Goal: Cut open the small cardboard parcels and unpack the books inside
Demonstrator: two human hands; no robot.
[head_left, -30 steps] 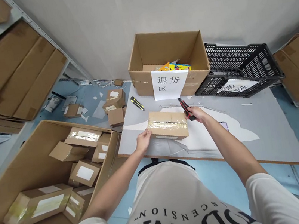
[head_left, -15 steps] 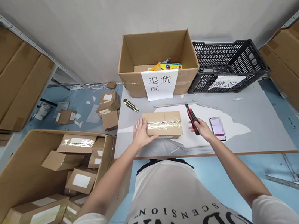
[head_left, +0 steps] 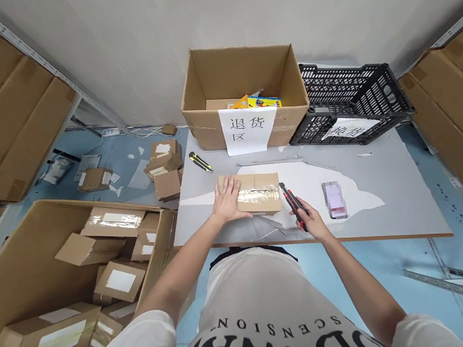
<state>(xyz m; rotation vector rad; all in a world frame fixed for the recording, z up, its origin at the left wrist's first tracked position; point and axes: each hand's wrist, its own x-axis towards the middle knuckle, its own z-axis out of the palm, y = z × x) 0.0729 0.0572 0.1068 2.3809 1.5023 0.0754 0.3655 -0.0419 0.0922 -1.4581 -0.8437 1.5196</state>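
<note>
One taped parcel (head_left: 256, 192) was pressed flat on the table (head_left: 396, 212) by the open left hand (head_left: 227, 200); a red knife (head_left: 292, 203), gripped in the right hand (head_left: 309, 222), had been drawn back beside it, its blade now angled toward the parcel's tape.

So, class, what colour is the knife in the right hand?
Red and black knife, seen in the head view.

Two utility knives, red (head_left: 293, 206) and yellow (head_left: 201, 162); one taped parcel (head_left: 256, 193) on the table; one phone (head_left: 334, 200); one black crate (head_left: 347, 102)
</note>
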